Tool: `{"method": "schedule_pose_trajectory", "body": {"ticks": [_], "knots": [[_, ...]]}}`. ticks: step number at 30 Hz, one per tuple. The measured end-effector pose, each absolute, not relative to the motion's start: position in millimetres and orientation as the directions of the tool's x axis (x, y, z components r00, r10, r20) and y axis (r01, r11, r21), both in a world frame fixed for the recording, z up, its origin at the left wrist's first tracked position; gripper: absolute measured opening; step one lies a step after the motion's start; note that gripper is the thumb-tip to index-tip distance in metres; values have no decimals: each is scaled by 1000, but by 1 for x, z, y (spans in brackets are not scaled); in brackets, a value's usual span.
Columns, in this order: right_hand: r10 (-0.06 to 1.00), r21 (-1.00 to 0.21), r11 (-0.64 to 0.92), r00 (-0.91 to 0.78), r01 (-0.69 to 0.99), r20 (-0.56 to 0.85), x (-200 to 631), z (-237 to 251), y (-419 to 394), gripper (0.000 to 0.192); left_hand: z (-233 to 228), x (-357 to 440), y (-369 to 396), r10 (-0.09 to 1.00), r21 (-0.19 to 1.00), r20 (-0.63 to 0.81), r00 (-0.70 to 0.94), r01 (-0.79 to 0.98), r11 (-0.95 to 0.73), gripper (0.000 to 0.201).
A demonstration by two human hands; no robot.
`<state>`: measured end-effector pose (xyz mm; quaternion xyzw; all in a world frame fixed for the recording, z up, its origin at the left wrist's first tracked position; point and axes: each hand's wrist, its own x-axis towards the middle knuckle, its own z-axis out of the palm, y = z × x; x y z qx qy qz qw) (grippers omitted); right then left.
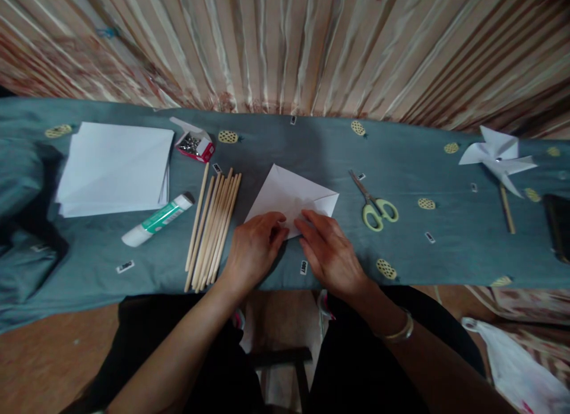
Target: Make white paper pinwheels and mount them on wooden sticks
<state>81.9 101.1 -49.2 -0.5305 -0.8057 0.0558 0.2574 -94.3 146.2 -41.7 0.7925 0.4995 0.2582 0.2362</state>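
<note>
While both my hands press flat, the folded paper (291,195) lies mid-counter.
Left hand (253,247) and right hand (327,250) pin its near edge, fingers spread, gripping nothing; sticks (214,227) just left, scissors (373,203) right.

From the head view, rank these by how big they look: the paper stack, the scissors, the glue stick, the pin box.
1. paper stack, clearly largest.
2. and 3. glue stick and scissors: they look about alike, so no ranking.
4. pin box, smallest.
</note>
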Motion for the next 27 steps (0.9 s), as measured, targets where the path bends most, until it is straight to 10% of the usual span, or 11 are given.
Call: {"method": "schedule_pose_trajectory", "body": {"ticks": [27], "knots": [[922,-298,370,-309,880,233,75,-40,118,38,-39,-93,149,917,605,134,376,701,-377,12]]}}
